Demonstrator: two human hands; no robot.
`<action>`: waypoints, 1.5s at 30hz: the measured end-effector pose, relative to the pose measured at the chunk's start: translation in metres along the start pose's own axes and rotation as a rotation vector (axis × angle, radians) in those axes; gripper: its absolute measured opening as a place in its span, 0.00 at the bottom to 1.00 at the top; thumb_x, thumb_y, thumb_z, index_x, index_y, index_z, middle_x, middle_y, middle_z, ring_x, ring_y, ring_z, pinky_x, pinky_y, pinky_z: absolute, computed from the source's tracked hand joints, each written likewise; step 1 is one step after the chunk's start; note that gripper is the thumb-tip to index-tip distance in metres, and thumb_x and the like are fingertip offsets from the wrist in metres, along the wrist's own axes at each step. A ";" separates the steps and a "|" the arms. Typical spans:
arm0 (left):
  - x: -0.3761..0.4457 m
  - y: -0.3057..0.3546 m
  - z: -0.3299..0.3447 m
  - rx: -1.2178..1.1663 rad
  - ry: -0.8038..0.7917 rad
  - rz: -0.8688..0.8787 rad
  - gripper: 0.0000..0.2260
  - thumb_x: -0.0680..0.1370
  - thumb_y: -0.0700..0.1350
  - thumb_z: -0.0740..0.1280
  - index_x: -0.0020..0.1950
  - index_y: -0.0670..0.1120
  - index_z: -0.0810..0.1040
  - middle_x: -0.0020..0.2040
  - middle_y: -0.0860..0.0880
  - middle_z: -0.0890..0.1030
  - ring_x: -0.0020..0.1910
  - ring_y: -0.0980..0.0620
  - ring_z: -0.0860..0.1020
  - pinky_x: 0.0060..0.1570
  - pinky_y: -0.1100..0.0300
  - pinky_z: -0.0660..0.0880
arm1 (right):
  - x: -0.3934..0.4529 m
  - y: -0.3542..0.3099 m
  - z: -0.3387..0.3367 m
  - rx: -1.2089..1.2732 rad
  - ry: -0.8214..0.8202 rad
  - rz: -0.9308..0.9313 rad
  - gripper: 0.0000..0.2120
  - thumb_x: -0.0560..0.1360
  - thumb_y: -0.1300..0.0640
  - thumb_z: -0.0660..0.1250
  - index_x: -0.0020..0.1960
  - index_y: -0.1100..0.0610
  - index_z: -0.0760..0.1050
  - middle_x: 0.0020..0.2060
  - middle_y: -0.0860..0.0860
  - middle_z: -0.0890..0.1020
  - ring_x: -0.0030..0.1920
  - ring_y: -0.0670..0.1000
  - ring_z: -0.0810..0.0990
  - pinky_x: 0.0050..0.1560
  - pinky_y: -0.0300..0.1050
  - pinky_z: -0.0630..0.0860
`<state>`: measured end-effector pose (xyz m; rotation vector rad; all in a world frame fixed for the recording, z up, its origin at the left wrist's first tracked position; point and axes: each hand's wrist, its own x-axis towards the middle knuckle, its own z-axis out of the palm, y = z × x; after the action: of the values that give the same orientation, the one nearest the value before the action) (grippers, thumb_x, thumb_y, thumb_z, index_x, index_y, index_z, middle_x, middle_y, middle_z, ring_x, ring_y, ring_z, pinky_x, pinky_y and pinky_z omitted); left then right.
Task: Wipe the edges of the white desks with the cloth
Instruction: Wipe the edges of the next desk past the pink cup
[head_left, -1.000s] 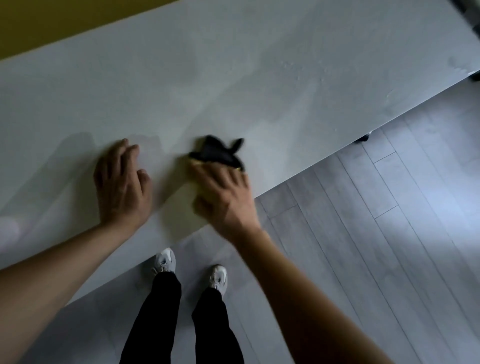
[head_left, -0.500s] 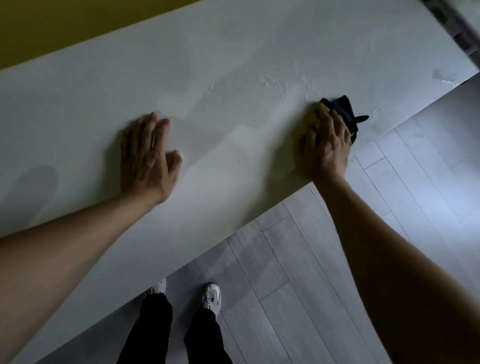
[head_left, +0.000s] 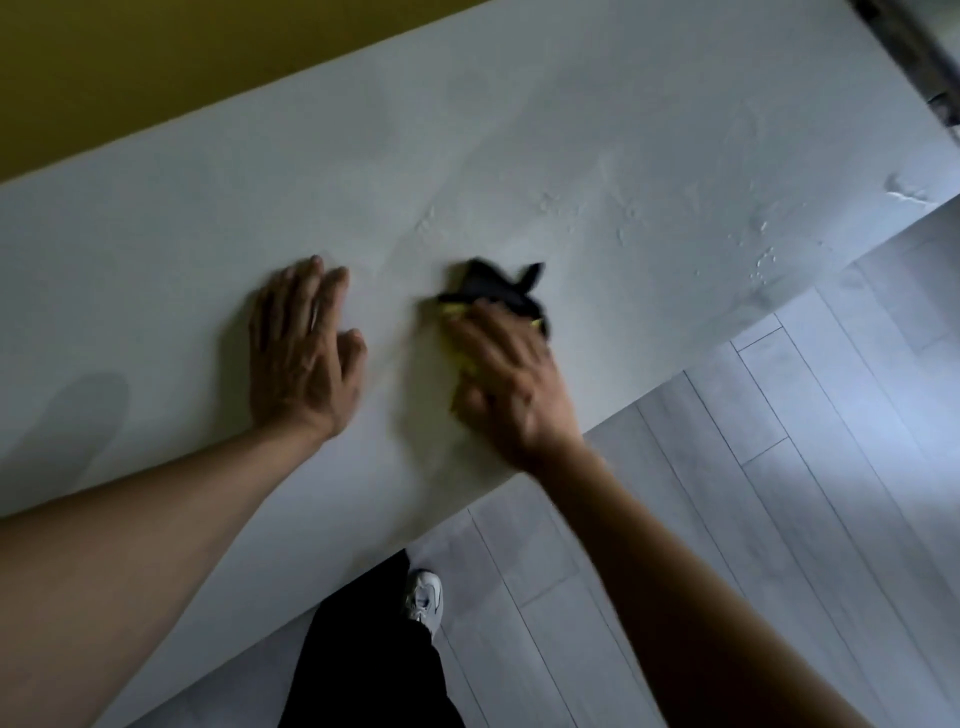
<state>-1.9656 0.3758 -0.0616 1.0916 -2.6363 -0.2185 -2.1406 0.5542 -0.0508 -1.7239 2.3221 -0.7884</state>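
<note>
A long white desk (head_left: 519, 156) runs slantwise across the view, its near edge toward me. My right hand (head_left: 511, 384) presses a crumpled black and yellow cloth (head_left: 498, 291) flat on the desk top, a short way in from the near edge. The cloth pokes out past my fingertips; the rest of it is hidden under my palm. My left hand (head_left: 304, 353) lies flat on the desk, fingers spread, just left of the cloth and holding nothing.
Wet streaks and droplets (head_left: 758, 254) mark the desk to the right. A yellow wall (head_left: 130, 67) lies behind the desk. Grey plank floor (head_left: 779, 467) is at the right, with my black trousers and a white shoe (head_left: 423, 597) below.
My right hand has slid the cloth back leftward along the desk, from far right toward my left hand. My left hand stays flat on the desk.
</note>
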 end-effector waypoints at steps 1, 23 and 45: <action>0.000 0.000 0.000 0.005 -0.004 -0.002 0.28 0.80 0.49 0.58 0.81 0.46 0.66 0.81 0.41 0.65 0.80 0.37 0.63 0.79 0.40 0.56 | 0.004 0.019 -0.006 -0.015 0.069 0.078 0.27 0.79 0.46 0.59 0.75 0.57 0.70 0.74 0.58 0.70 0.76 0.59 0.65 0.77 0.54 0.59; -0.003 -0.002 0.003 -0.060 -0.019 -0.032 0.28 0.82 0.45 0.57 0.81 0.38 0.63 0.82 0.39 0.63 0.81 0.38 0.61 0.81 0.40 0.54 | 0.072 -0.042 0.031 -0.017 -0.149 -0.184 0.27 0.82 0.42 0.61 0.77 0.54 0.67 0.76 0.55 0.69 0.78 0.56 0.63 0.78 0.56 0.58; -0.003 0.004 0.002 0.016 -0.012 -0.062 0.26 0.84 0.45 0.55 0.82 0.39 0.63 0.81 0.39 0.65 0.80 0.38 0.64 0.79 0.39 0.58 | 0.147 -0.026 0.046 0.041 -0.036 -0.116 0.29 0.75 0.49 0.69 0.73 0.60 0.73 0.72 0.60 0.73 0.74 0.62 0.68 0.76 0.59 0.60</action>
<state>-1.9665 0.3807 -0.0633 1.1813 -2.6212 -0.2173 -2.1481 0.3980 -0.0495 -1.8528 2.1844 -0.8112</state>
